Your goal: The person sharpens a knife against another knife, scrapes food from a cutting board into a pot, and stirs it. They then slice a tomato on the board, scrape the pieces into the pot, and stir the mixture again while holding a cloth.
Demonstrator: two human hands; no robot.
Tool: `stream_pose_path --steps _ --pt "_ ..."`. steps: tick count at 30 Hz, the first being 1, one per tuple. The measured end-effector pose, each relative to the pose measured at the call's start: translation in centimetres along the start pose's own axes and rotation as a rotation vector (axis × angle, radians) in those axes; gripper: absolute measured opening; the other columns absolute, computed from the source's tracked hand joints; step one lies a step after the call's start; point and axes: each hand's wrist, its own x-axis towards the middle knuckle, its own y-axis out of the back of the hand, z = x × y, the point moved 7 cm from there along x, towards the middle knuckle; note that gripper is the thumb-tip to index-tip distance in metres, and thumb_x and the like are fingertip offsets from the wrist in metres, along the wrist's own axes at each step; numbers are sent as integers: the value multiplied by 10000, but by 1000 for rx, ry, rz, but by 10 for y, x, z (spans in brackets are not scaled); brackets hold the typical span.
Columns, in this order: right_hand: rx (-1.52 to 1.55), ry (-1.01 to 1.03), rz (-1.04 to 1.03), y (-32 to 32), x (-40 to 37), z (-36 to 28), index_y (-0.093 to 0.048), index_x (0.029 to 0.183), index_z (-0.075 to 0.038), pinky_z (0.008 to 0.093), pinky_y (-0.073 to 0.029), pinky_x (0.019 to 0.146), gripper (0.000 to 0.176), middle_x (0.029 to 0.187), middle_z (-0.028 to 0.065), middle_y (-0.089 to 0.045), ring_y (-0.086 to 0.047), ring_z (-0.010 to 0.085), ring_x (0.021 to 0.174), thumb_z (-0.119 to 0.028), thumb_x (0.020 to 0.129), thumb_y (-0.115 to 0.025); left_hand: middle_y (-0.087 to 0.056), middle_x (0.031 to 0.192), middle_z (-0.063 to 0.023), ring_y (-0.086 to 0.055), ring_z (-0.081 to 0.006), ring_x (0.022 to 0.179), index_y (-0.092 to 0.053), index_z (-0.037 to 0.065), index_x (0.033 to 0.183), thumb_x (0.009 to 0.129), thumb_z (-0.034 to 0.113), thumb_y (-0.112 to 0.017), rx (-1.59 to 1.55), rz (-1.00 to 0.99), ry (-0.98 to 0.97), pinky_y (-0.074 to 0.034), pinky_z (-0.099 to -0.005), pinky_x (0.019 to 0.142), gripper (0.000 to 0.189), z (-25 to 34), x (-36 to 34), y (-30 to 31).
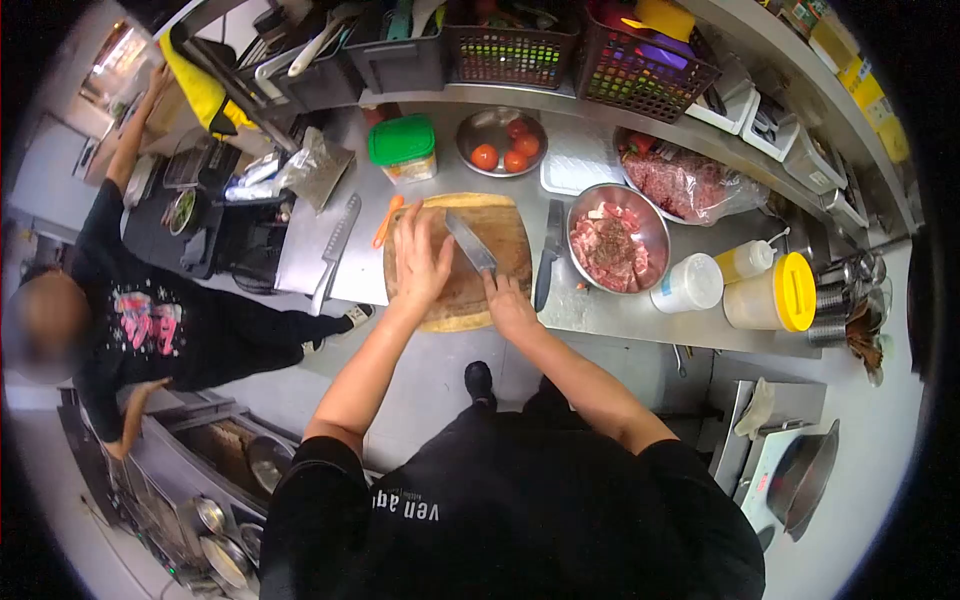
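Observation:
My right hand (508, 302) grips the handle of a cleaver (470, 242), whose wide blade rests on the round wooden cutting board (505, 225). My left hand (420, 262) lies flat on the board just left of the blade, fingers spread, holding nothing. Whether any food lies under the blade or hand I cannot tell.
A steel bowl of seasoned raw meat (617, 240) sits right of the board, a dark knife (547, 262) between them. Another cleaver (335, 250) lies left. A tomato bowl (502, 142), green-lidded tub (404, 148), bagged meat (690, 185) and yellow-lidded container (772, 295) share the counter. A person in black (130, 310) stands left.

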Motion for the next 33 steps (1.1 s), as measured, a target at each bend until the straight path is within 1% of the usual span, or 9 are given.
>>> stream_pose_path --steps 4,9,13,15,17,19,25,29,33 --pt "-16 36 -58 -4 0 9 -430 1311 66 393 -508 844 473 1069 198 -516 -544 328 1000 -50 853 -463 -529 1234 -182 -493 -372 1137 -548 52 1161 776 43 -651 -50 -19 -85 -396 -449 972 399 -19 64 -56" --pt "204 103 -86 0 0 24 -423 1319 68 392 -501 841 466 1069 197 -511 -535 339 1003 -63 872 -459 -674 1003 -162 -637 -318 950 -646 21 1020 809 28 -605 -558 -72 424 -484 -377 878 216 -54 108 -162" --pt "440 109 -138 0 -2 47 -408 1371 -16 394 -468 897 541 1120 174 -485 -514 336 1050 -90 857 -560 -669 992 -205 -639 -365 932 -643 28 1075 804 59 -608 -110 -189 161 -506 -405 841 276 -58 157 -236" --pt "523 147 -116 -5 -2 55 -401 1388 -44 392 -451 921 584 1140 165 -473 -504 336 1069 -101 844 -604 -609 1159 -214 -557 -405 1099 -601 54 1178 800 75 -554 177 -509 141 -454 -436 940 382 -94 173 -301" --pt "628 143 -180 -1 -1 56 -391 1398 -51 388 -417 964 664 1168 157 -450 -480 337 1104 -113 801 -675 -587 1184 -219 -583 -383 1047 -545 57 1245 866 122 -465 363 -354 -186 -473 -448 913 393 -109 184 -340" --pt "610 148 -191 -1 2 57 -382 1404 -48 378 -413 968 687 1162 149 -445 -476 330 1108 -104 788 -681 -591 1161 -220 -572 -342 1072 -545 56 1240 899 165 -423 309 -231 -182 -457 -447 921 378 -111 189 -347" --pt "637 144 -112 2 2 55 -390 1400 -52 386 -402 979 702 1151 157 -439 -481 331 1094 -100 768 -693 -607 1123 -203 -580 -324 1053 -557 53 1201 871 187 -528 -116 -521 216 -460 -416 910 357 -130 188 -352" --pt "635 83 -162 3 4 49 -378 1407 -55 392 -404 976 695 1158 161 -438 -481 338 1091 -102 783 -681 -641 1054 -160 -625 -299 953 -592 52 1108 807 210 -665 168 -609 14 -490 -384 837 348 -119 183 -318" --pt "500 62 -110 -13 3 43 -342 1437 -99 396 -437 924 707 1155 180 -443 -495 344 1057 -107 805 -658 -627 1118 -148 -650 -259 905 -524 -39 1164 837 282 -712 -642 -393 545 -517 -307 783 496 -141 157 -262"
